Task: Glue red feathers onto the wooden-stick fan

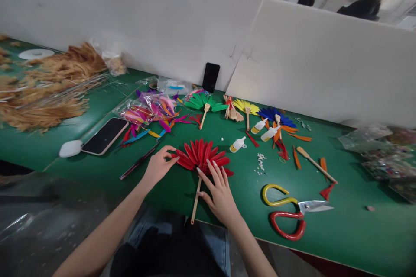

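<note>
The red feather fan (203, 151) lies on the green table (237, 181) right in front of me, its feathers spread away from me and its pale handle (195, 204) running down to the table's near edge. I judge it light: the feathers look soft and thin, easy to crease or pull loose, while the handle, wooden by its look, should be stiff and the safest place to grip; a single feather is better taken gently, near its tip. My left hand (157, 165) has thumb and index finger nearly together, pinched about the outermost feather on the left side. My right hand (222, 194) lies over the lower right feathers with its fingers parted, the index at the base where they gather and the thumb by the handle (whether it presses the wood or just rests there, I cannot tell). The scissors (302, 209) lie apart on my right.
</note>
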Available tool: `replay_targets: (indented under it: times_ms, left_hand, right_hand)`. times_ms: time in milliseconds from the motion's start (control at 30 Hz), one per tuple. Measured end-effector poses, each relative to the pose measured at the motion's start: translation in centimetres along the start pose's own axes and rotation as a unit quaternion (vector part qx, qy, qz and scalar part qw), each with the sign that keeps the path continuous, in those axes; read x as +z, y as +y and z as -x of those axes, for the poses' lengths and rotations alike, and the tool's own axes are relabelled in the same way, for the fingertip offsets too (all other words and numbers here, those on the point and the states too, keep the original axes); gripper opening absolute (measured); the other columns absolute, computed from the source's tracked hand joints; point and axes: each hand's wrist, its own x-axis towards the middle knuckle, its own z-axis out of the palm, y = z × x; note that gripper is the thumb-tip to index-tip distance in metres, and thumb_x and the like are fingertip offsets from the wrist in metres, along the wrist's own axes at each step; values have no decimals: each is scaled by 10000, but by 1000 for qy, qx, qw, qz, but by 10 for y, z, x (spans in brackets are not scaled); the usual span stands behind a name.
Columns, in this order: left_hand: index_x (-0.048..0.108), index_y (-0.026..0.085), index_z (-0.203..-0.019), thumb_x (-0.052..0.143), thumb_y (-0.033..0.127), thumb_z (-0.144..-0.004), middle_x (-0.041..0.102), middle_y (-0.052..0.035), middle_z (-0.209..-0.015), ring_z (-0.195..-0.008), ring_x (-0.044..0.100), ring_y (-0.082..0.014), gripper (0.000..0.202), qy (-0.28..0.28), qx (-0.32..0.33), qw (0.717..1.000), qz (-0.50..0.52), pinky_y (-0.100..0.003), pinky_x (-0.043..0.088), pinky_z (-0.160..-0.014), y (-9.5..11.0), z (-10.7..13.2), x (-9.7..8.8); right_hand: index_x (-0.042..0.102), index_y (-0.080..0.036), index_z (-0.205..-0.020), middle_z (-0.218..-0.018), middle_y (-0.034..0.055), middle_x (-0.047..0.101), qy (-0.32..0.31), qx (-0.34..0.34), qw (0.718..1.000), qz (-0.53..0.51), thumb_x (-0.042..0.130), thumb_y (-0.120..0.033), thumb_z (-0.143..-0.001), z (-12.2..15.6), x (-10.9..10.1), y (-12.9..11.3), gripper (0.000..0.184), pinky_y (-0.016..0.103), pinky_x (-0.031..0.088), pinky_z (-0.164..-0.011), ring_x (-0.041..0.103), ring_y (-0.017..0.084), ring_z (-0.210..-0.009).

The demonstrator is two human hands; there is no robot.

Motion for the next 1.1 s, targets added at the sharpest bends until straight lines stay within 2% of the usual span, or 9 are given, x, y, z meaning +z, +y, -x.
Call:
replay_targets:
  times_ms: [233, 400, 467, 600, 633, 700, 800, 967, 1100]
  left_hand:
    - [565, 220, -979, 580, 474, -781, 650, 40, -699, -488, 524, -124, 322, -1, 1, 1000, -16, -240, 387, -543, 2, 0, 0]
    - [565, 216, -1054, 526, 498, -832, 620, 25, -716, -562, 580, -146, 361, 5, 25, 998, -62, -249, 421, -567, 0, 1, -3]
    - [559, 201, -1101, 477, 499, -868, 615, -9, -769, -638, 606, -175, 388, 29, 49, 993, -101, -266, 439, -576, 1, 4, -6]
    - [563, 171, -1156, 385, 410, -940, 616, -113, -1059, -1010, 581, -253, 368, 121, 177, 960, -177, -367, 453, -841, 9, 26, -5]
    - [548, 176, -1199, 377, 383, -950, 603, -119, -1139, -1098, 541, -258, 366, 118, 220, 949, -193, -389, 414, -920, 11, 35, -2]
    - [451, 193, -1339, 398, 362, -953, 515, -117, -1328, -1253, 431, -259, 425, 63, 297, 925, -229, -391, 349, -1005, 15, 53, 7]
    - [336, 228, -1437, 436, 408, -936, 298, -109, -1504, -1383, 245, -281, 541, -2, 359, 893, -270, -426, 235, -1092, 18, 72, 25]
    - [312, 226, -1449, 421, 445, -934, 223, -123, -1531, -1400, 206, -285, 571, 18, 347, 894, -282, -481, 148, -1120, 17, 75, 42]
    - [440, 212, -1370, 430, 305, -943, 355, -127, -1461, -1362, 287, -278, 437, 80, 298, 914, -264, -462, 242, -1085, 13, 61, 34]
  right_hand:
    - [235, -269, -1471, -1552, 78, 182, 6, 6, 1000, -13, 424, -422, -936, 1, 1, 0, 587, 532, 255, -1105, 138, 271, -1426]
    - [180, -254, -1485, -1554, 71, 167, 32, 31, 999, -29, 405, -360, -949, 5, 1, 1, 590, 526, 253, -1111, 115, 260, -1431]
    - [163, -255, -1487, -1558, 65, 153, 47, 46, 997, -35, 397, -339, -952, 9, 0, 3, 589, 528, 252, -1111, 116, 259, -1431]
    - [141, -258, -1490, -1560, 62, 143, 65, 74, 994, -42, 387, -321, -957, 17, -3, 6, 590, 537, 244, -1112, 118, 262, -1430]
    - [138, -254, -1491, -1559, 65, 145, 69, 81, 993, -44, 382, -315, -959, 19, -3, 6, 588, 538, 242, -1113, 117, 261, -1430]
    - [138, -247, -1491, -1556, 73, 155, 79, 92, 991, -47, 371, -304, -963, 21, -3, 7, 579, 539, 241, -1113, 121, 259, -1429]
    - [142, -246, -1489, -1549, 83, 179, 95, 102, 989, -51, 370, -292, -965, 21, -2, 7, 574, 544, 245, -1109, 133, 257, -1427]
    - [148, -252, -1487, -1545, 91, 183, 104, 100, 988, -52, 404, -293, -957, 20, -3, 6, 590, 536, 263, -1105, 147, 258, -1424]
    - [179, -269, -1480, -1542, 81, 190, 102, 95, 989, -47, 429, -300, -949, 20, -4, 4, 588, 536, 266, -1104, 146, 262, -1424]
